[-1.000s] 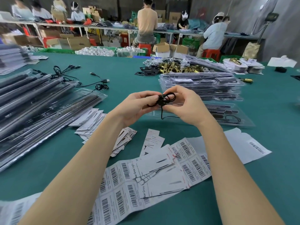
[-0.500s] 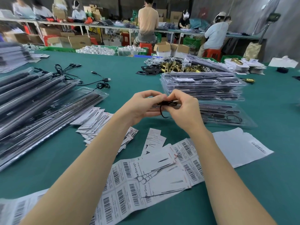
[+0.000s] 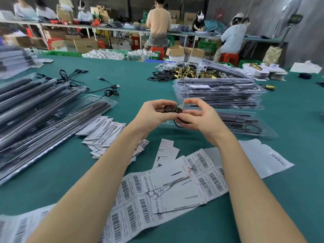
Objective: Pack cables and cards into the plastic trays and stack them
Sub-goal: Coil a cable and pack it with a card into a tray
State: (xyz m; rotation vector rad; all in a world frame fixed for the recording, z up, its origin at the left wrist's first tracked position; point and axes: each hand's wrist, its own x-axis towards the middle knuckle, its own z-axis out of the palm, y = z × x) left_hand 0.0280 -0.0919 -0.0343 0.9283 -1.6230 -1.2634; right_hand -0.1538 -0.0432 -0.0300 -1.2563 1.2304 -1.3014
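Note:
Both hands hold a coiled black cable [image 3: 171, 109] above the green table. My left hand [image 3: 154, 114] grips the coil from the left. My right hand [image 3: 198, 116] pinches its plug end from the right, and a loop hangs below the fingers. Just behind the hands lies an open clear plastic tray [image 3: 249, 127] with dark strips and a cable inside. A stack of filled trays [image 3: 217, 92] stands behind it. White cards [image 3: 103, 130] lie fanned out to the left, and more cards [image 3: 175, 186] rest on barcode label sheets [image 3: 133, 204] near me.
A large slanted pile of filled trays [image 3: 40, 113] covers the left side. Loose black cables [image 3: 108, 88] lie behind it. Brass parts [image 3: 192, 73] and black brackets sit at the back centre. A white paper sheet [image 3: 268, 156] lies on the right. Several people work at a far bench.
The hands have kept working the cable, shifting slightly up and back; the coil is now bunched tighter between them with the plug end showing at the right fingers.

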